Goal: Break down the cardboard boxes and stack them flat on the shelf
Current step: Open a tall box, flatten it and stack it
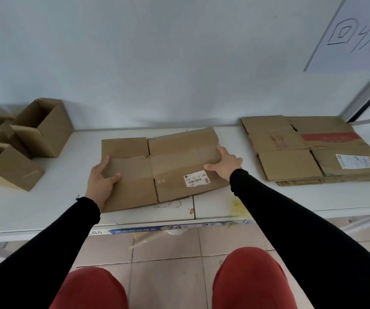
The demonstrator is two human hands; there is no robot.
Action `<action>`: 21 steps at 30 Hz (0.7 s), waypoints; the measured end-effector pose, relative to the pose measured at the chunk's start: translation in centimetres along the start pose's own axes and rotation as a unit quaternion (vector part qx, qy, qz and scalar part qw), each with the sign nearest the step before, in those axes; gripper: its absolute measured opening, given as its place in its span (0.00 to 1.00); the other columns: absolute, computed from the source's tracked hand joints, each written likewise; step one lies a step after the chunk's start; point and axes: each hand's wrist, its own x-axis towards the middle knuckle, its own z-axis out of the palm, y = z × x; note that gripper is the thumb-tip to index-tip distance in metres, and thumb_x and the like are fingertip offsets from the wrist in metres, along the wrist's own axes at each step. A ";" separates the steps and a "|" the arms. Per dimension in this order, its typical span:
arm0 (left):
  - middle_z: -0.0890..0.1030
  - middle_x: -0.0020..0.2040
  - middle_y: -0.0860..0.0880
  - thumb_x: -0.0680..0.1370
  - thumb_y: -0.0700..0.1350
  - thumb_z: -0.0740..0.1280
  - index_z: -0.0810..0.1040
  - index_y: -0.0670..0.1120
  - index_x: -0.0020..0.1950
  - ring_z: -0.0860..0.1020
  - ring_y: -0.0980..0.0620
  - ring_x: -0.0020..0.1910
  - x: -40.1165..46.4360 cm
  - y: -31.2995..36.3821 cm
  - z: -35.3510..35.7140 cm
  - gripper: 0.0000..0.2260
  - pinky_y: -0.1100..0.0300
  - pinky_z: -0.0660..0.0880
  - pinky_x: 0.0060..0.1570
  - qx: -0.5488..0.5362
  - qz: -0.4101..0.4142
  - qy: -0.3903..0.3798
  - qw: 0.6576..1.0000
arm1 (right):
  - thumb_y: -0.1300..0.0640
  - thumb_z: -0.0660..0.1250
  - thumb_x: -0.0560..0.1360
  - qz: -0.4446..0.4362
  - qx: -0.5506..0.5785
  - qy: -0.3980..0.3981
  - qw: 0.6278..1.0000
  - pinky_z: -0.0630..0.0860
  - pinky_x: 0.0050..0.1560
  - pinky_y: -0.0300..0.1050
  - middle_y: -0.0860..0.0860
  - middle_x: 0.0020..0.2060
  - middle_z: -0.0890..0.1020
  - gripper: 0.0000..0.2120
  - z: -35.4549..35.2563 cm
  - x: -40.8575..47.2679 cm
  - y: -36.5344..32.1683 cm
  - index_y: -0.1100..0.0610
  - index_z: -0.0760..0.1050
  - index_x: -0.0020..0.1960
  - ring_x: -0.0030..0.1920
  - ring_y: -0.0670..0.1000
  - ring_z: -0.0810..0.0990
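While the flattened box (161, 170) lay on the white shelf (45, 208), the left hand (101, 181) and right hand (225, 163) gripped its opposite edges (thumbs on top). Flat cardboard (308, 148) was stacked to its right, upright boxes (23, 139) stood left.

Left hand (101, 182) and right hand (225, 163) grip flattened box (164, 168) on shelf (52, 197)
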 end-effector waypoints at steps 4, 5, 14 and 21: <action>0.78 0.68 0.50 0.76 0.39 0.73 0.69 0.56 0.76 0.78 0.48 0.63 -0.1 2.0 0.4 0.31 0.47 0.75 0.66 -0.092 0.002 -0.010 0.996 | 0.40 0.74 0.71 -0.025 0.062 0.039 0.997 0.68 0.63 0.52 0.58 0.67 0.72 0.43 -2.6 -0.7 1.3 0.43 0.57 0.79 0.67 0.62 0.66; 0.78 0.66 0.51 0.76 0.38 0.73 0.69 0.57 0.76 0.78 0.49 0.63 -0.4 3.0 1.0 0.31 0.48 0.75 0.65 -0.109 0.011 -0.018 0.994 | 0.40 0.75 0.70 -0.033 0.086 0.049 0.995 0.68 0.68 0.54 0.59 0.68 0.70 0.43 -3.7 -0.9 1.8 0.42 0.58 0.79 0.68 0.62 0.66; 0.77 0.68 0.56 0.80 0.35 0.66 0.66 0.56 0.78 0.79 0.55 0.62 -4.2 12.6 15.7 0.30 0.55 0.78 0.60 -0.164 0.057 -0.139 0.975 | 0.39 0.74 0.72 0.005 0.149 0.146 0.978 0.70 0.70 0.51 0.47 0.74 0.71 0.41 -16.2 -3.2 13.7 0.44 0.61 0.79 0.70 0.52 0.72; 0.74 0.71 0.52 0.81 0.35 0.63 0.61 0.55 0.80 0.77 0.50 0.61 -7.9 17.6 28.7 0.31 0.49 0.76 0.65 -0.167 0.028 -0.170 0.971 | 0.36 0.72 0.72 0.087 0.092 0.215 0.968 0.73 0.66 0.59 0.54 0.69 0.76 0.37 -22.5 -2.3 23.3 0.50 0.66 0.76 0.66 0.59 0.76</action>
